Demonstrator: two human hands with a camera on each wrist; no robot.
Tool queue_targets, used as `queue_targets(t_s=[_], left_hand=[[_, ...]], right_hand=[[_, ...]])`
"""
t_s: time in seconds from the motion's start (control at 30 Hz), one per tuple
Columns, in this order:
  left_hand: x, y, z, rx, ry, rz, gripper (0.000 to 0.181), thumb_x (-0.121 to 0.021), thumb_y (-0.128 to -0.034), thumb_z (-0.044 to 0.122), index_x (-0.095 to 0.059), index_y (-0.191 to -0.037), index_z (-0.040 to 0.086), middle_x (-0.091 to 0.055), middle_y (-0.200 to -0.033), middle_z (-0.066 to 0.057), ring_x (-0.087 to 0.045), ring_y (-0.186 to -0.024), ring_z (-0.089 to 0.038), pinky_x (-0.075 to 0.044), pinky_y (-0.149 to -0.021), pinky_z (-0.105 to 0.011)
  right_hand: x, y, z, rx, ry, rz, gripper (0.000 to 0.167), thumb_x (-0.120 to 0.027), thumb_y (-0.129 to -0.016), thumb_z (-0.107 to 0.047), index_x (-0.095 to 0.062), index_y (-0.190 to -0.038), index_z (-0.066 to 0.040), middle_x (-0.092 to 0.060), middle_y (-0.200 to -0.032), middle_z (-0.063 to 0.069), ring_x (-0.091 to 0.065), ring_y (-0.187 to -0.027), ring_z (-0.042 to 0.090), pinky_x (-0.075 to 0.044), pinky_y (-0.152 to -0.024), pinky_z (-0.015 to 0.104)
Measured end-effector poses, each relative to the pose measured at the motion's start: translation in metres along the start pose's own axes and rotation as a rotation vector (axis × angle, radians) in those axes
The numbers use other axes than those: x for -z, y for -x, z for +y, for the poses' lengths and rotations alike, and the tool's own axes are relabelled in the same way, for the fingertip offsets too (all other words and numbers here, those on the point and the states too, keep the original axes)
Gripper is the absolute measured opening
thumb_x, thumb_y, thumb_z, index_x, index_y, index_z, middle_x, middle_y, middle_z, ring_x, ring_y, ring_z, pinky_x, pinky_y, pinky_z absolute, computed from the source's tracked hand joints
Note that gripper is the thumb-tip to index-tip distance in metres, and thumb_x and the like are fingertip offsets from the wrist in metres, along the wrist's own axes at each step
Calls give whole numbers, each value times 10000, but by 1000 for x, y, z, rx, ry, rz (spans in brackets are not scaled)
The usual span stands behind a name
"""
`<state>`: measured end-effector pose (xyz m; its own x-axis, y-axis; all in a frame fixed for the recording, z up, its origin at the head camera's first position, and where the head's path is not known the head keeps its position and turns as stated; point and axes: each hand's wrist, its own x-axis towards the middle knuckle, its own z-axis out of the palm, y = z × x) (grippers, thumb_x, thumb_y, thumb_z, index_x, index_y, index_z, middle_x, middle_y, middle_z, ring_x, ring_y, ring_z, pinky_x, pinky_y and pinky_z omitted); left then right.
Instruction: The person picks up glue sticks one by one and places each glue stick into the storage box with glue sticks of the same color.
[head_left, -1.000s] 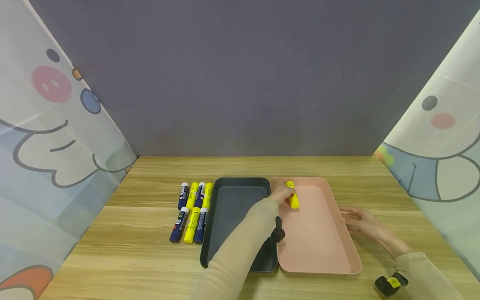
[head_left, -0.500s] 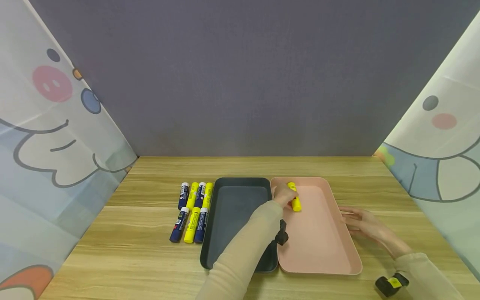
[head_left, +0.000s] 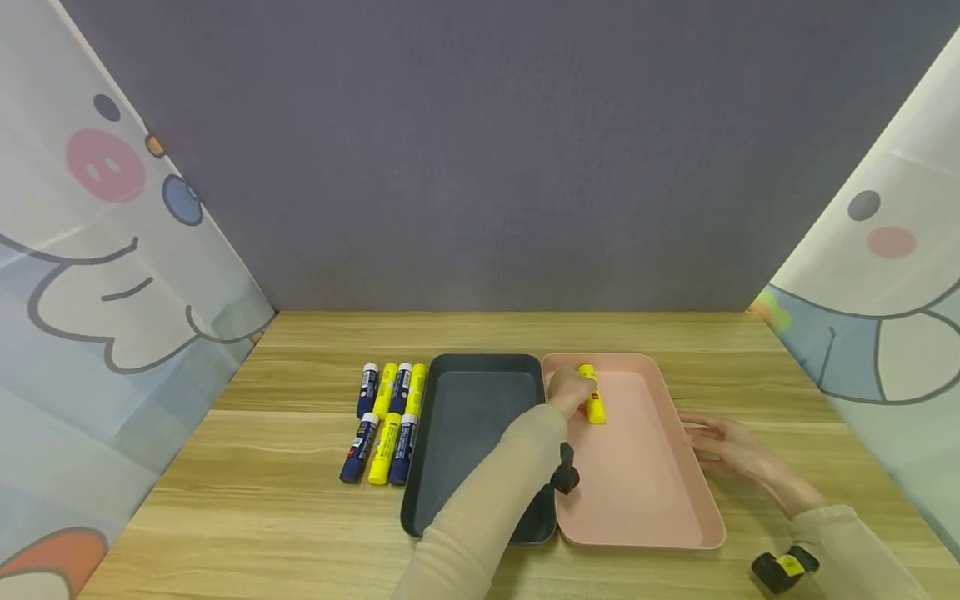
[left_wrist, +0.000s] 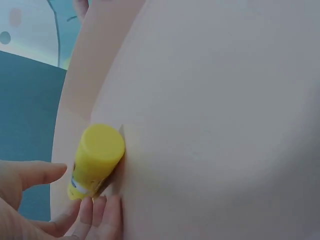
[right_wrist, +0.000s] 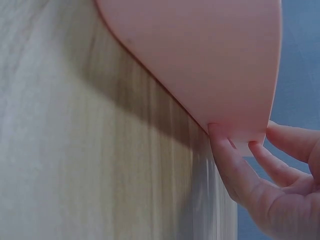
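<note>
A yellow glue stick (head_left: 592, 395) lies in the far part of the pink tray (head_left: 641, 533). My left hand (head_left: 568, 390) is just left of it, reaching over the dark tray (head_left: 420, 500). In the left wrist view the thumb stands apart from the yellow glue stick (left_wrist: 100, 152), and the other fingers lie close to its far end; whether they touch it is hard to tell. At the pink tray's right side, my right hand (head_left: 723, 446) rests its fingertips against the outer wall (right_wrist: 215, 75), the fingers fairly straight.
Left of the dark tray, several glue sticks lie in two rows, dark blue ones (head_left: 358, 448) alternating with yellow ones (head_left: 384, 450). The trays stand side by side on a wooden table (head_left: 247, 500). A grey wall (head_left: 495, 167) rises behind.
The yellow glue stick has shifted slightly right and nearer inside the pink tray, my left hand moving along with it. The left fingers now look loosened around it. My right hand stays put.
</note>
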<state>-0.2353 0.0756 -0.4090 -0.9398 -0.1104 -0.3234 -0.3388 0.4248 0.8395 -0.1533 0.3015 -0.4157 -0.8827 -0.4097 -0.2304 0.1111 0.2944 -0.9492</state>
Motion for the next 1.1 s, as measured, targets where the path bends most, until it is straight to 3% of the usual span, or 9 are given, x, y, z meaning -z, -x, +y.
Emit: queue_targets(t_s=[0.1, 0.2, 0.43, 0.53, 0.63, 0.73, 0.83, 0.97, 1.1], left_hand=[[4, 3, 5, -17, -7, 5, 226, -626, -792, 123, -608, -957, -30, -596, -818, -77, -550, -744, -199, -474, -713, -322], [8, 4, 10, -11, 47, -16, 230, -604, -820, 147, -600, -949, -43, -583, -814, -76, -543, -763, -200, -472, -728, -324], [22, 5, 21, 13, 140, -74, 249, -604, -808, 151, -577, -962, -43, -507, -764, -66, -513, -684, -195, -470, -590, -298], [32, 9, 23, -12, 122, -132, 286, -585, -824, 172, -587, -1039, -16, -531, -824, -60, -544, -732, -221, -469, -600, -312], [42, 13, 22, -70, 116, -178, 294, -564, -840, 185, -591, -1069, 3, -566, -923, -62, -550, -819, -235, -481, -732, -369], [52, 16, 21, -127, 103, -206, 287, -558, -850, 195, -595, -1074, 19, -576, -1001, -72, -547, -851, -211, -478, -767, -384], [62, 18, 19, -168, 62, -220, 282, -549, -862, 206, -596, -1075, 28, -583, -1018, -84, -527, -740, -150, -491, -727, -360], [74, 21, 18, -198, -6, -227, 277, -533, -872, 197, -589, -1093, 39, -581, -879, -55, -413, -537, -113, -450, -567, -285], [88, 25, 13, -261, -124, -215, 268, -522, -873, 197, -592, -1081, 42, -574, -895, -45, -502, -657, -127, -445, -587, -262]], right_hand=[[0, 0, 0, 0, -2, -2, 614, -489, -907, -137, -150, -1303, 186, -448, -1225, 284, -567, -940, 35, -487, -791, 318], [1, 0, 0, -4, -12, -2, 614, -494, -905, -135, -153, -1305, 182, -468, -1220, 250, -568, -938, 32, -487, -791, 314], [0, 0, -1, -12, -13, 8, 622, -500, -902, -137, -151, -1304, 186, -471, -1215, 248, -571, -935, 41, -488, -789, 315], [0, 0, -1, -14, -23, 8, 620, -500, -902, -135, -152, -1304, 183, -479, -1211, 231, -570, -933, 35, -488, -788, 312], [1, 0, -1, -14, -22, 9, 617, -500, -902, -135, -156, -1304, 181, -474, -1214, 240, -568, -930, 24, -489, -786, 310], [1, 0, 0, -14, -17, 8, 620, -499, -902, -138, -153, -1304, 184, -462, -1219, 261, -565, -930, 18, -488, -788, 310], [1, 0, 0, -18, -3, 11, 626, -499, -903, -142, -148, -1303, 187, -441, -1225, 294, -563, -929, 16, -487, -789, 309], [1, 0, -1, -22, 10, 18, 633, -502, -901, -147, -146, -1303, 187, -413, -1233, 329, -564, -932, 27, -486, -793, 318], [0, 0, -1, -22, 14, 16, 628, -504, -900, -147, -154, -1306, 181, -410, -1236, 330, -563, -938, 31, -486, -794, 325]])
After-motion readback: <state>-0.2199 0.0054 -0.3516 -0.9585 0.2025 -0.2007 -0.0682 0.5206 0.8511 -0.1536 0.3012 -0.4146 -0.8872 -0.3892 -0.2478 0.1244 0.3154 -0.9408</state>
